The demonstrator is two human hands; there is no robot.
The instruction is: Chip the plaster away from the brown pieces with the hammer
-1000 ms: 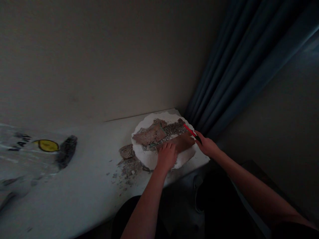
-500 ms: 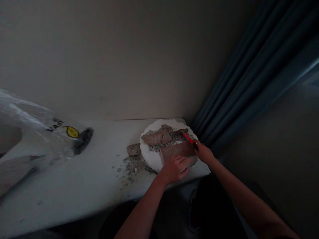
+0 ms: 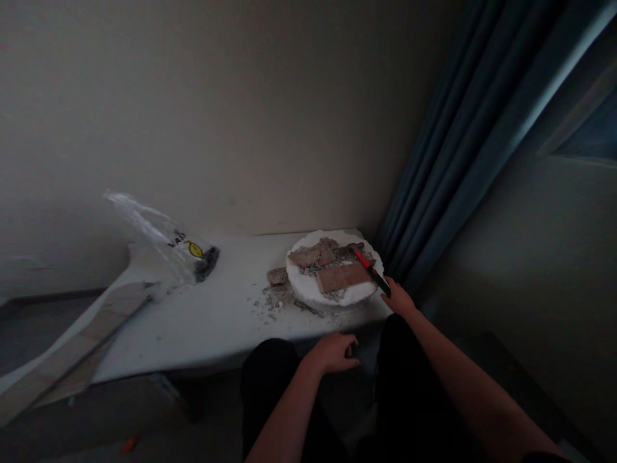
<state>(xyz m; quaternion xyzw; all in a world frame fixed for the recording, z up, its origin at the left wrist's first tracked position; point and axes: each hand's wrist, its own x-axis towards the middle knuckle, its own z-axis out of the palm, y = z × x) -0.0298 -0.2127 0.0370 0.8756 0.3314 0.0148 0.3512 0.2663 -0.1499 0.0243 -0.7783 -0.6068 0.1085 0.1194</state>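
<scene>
A slim tool (image 3: 364, 260) with a red shaft and black handle slants across a round white scalloped tray or plate (image 3: 301, 287); its tip is too dark to identify. My right hand (image 3: 399, 299) is closed around the handle's end at the tray's right edge. My left hand (image 3: 333, 352) hovers in front of the table edge, empty, with fingers loosely bent and thumb apart. On the tray lie a flat brown slab (image 3: 343, 277), a rougher broken brown piece (image 3: 313, 254) and grey crumbs.
A greyish lump (image 3: 277, 276) and scattered debris (image 3: 272, 303) lie left of the tray on the white table (image 3: 202, 328). Farther left are a clear plastic bag (image 3: 166, 247) with dark contents and a long flat board (image 3: 91, 337). A blue curtain (image 3: 443, 173) hangs at right.
My left hand has come off the brown slab and drawn back past the table edge. My right hand has slid back along the tool, exposing more black handle. The view has shifted left.
</scene>
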